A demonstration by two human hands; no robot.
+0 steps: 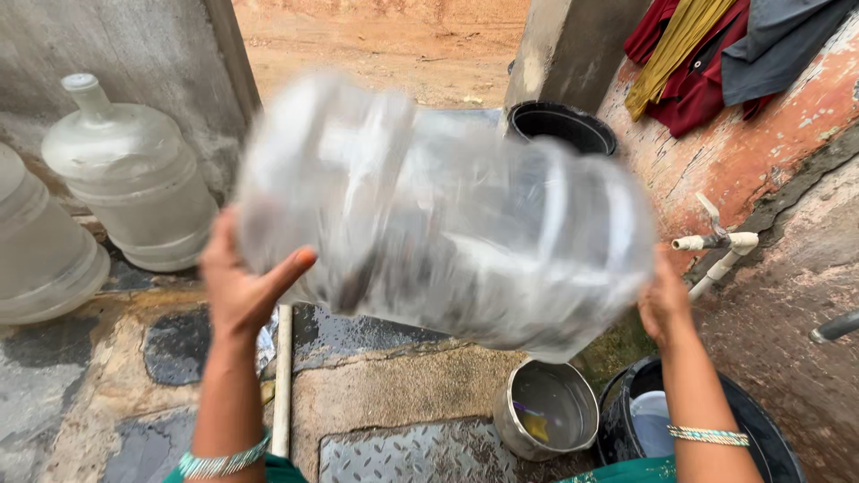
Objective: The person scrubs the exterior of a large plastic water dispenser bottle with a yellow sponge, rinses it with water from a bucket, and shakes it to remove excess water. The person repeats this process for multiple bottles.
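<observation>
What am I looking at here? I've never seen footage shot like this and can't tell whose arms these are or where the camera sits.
The camera is worn on a person's head and looks down, so the two bare arms are that person's own. The left hand and right hand hold a large clear plastic water jug on its side between them; it is blurred, so it is moving. Below lie wet stone paving, a round steel pot and a black bucket holding water. Two more clear jugs stand at left: one upright by the wall, one cut off by the edge. A white pipe tap juts from the right wall, with cloths draped above.
</observation>
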